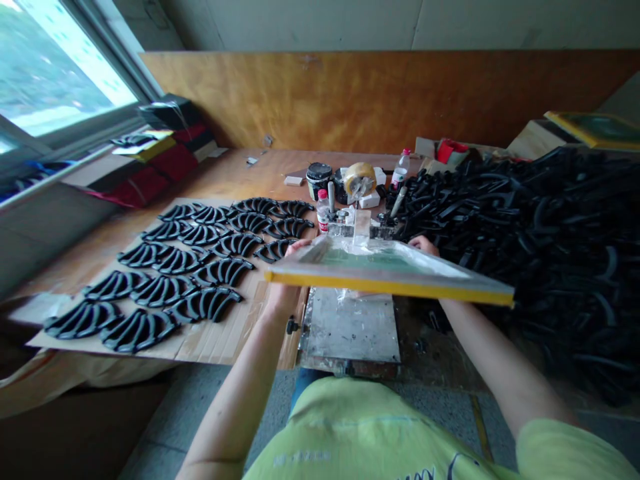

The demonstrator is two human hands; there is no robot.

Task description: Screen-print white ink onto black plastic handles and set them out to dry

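A yellow-edged screen frame [395, 287] with a greenish mesh is tilted up above a grey metal plate [350, 327]. My left hand [297, 249] grips the frame's left side, its fingers partly hidden by the frame. At the right side my right hand [424, 246] is closed on the frame, near the pile of black parts. The frame's far side meets a metal clamp [383, 230] behind the plate.
Rows of black curved parts [163, 291] lie on cardboard [250, 320] at the left. A heap of black parts [565, 247] fills the right. Bottles [323, 212], a tub [319, 180] and a tape roll [359, 180] stand behind the clamp.
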